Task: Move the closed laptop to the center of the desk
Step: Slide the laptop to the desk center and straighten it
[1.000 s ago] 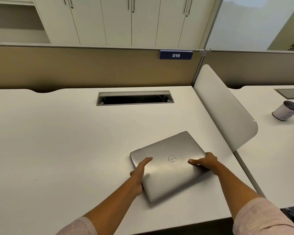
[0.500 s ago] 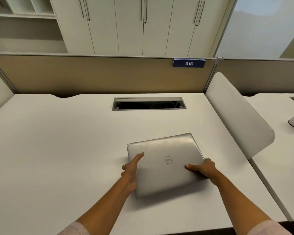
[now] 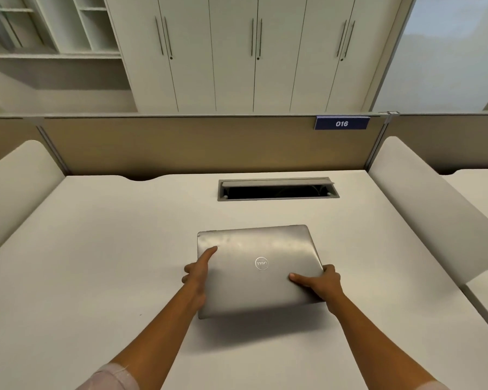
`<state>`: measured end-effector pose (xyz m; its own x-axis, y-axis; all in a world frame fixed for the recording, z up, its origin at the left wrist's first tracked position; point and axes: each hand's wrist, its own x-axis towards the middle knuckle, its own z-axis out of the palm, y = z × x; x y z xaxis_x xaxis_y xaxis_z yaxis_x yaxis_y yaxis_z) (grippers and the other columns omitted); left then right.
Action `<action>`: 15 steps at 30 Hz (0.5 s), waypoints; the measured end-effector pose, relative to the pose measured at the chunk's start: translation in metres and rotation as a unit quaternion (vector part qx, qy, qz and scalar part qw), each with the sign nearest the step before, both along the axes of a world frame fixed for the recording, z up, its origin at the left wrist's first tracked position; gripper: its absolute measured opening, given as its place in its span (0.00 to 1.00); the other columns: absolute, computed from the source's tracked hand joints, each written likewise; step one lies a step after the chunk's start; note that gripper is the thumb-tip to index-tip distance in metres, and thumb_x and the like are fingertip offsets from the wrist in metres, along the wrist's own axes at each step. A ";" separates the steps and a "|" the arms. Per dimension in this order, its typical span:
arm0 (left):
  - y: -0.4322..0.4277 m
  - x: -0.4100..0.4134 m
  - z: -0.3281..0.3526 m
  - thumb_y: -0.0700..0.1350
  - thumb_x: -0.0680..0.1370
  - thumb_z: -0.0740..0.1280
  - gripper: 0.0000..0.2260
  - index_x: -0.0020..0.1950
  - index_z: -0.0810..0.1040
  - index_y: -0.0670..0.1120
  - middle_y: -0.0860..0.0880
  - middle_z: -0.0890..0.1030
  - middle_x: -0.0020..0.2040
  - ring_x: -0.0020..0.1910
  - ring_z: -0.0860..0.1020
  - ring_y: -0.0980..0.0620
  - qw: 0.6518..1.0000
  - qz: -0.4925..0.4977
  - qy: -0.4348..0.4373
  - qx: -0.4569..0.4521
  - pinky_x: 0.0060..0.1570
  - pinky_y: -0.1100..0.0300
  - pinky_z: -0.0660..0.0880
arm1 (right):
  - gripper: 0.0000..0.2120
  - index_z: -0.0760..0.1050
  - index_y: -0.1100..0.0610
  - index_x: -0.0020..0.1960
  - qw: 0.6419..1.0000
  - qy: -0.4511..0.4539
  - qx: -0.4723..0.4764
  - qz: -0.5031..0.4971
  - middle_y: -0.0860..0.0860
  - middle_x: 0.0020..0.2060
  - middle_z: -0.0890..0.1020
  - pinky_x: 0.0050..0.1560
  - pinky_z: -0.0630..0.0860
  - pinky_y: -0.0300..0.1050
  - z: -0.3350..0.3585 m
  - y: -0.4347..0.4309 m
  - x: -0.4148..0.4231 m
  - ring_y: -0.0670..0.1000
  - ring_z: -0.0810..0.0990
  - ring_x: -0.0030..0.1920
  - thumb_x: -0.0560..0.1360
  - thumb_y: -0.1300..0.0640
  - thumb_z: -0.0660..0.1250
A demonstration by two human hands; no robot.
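A closed silver laptop point(image 3: 258, 249) with a round logo on its lid is near the middle of the white desk point(image 3: 96, 277), its near edge lifted so a shadow falls beneath it. My left hand point(image 3: 199, 273) grips its left edge, thumb lying on the lid. My right hand point(image 3: 320, 282) holds the near right corner, thumb on top and fingers underneath. The laptop's long edges run roughly parallel to the desk's back edge.
An open cable slot point(image 3: 278, 189) is cut into the desk just behind the laptop. White curved side dividers stand at the left point(image 3: 17, 187) and right point(image 3: 423, 204). A tan partition point(image 3: 181, 144) with a "016" tag point(image 3: 341, 123) closes the back.
Both hands have carried the laptop leftward and turned it from a diagonal to square with the desk. Its near edge now sits higher off the surface.
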<state>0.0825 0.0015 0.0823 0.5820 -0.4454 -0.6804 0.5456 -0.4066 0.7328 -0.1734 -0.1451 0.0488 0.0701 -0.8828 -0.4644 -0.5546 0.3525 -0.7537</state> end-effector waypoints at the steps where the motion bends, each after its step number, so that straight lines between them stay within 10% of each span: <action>1: 0.001 0.008 -0.001 0.64 0.67 0.72 0.27 0.49 0.62 0.48 0.41 0.66 0.65 0.65 0.68 0.40 1.000 -0.001 -0.004 0.004 0.69 0.40 0.65 | 0.52 0.66 0.58 0.62 1.000 -0.003 0.002 -0.004 0.56 0.60 0.72 0.56 0.79 0.57 -0.001 0.004 0.007 0.58 0.78 0.56 0.46 0.41 0.85; 15: 0.021 0.059 -0.038 0.67 0.67 0.71 0.30 0.34 0.53 0.51 0.48 0.61 0.42 0.52 0.62 0.46 0.997 0.026 0.009 0.073 0.54 0.51 0.61 | 0.53 0.66 0.61 0.66 0.991 0.132 0.015 0.019 0.58 0.63 0.73 0.62 0.74 0.55 -0.018 0.029 0.075 0.60 0.71 0.66 0.51 0.36 0.82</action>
